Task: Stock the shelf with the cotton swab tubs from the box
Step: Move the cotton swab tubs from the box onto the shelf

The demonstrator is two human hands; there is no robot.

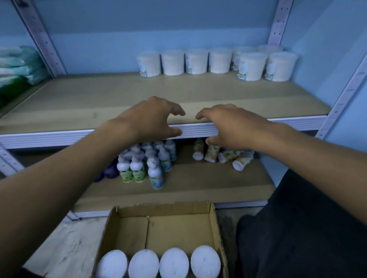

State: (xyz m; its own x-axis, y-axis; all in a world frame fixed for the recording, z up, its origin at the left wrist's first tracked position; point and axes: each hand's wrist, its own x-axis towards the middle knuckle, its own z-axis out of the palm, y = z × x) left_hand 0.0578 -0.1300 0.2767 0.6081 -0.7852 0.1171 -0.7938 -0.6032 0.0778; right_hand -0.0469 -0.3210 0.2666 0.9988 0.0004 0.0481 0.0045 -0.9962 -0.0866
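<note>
Roughly left to right: left hand hangs over shelf edge, fingers loosely spread, holding nothing. Right hand just beside it at 3 o'clock, same loose spread, also holding nothing. Brown cardboard box at 6 o'clock holds four white-lidded round cotton swab tubs in near row. Eight stocked clear tubs at 1 o'clock on tan shelf board. Judgement: tubs light, thin plastic, smooth; grip round side wall under lid, gently.

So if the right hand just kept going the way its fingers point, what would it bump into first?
The right hand points left, toward the left hand, with only a small gap between their fingertips. It would likely meet those fingers first, though depth is hard to judge in this one view.
</note>
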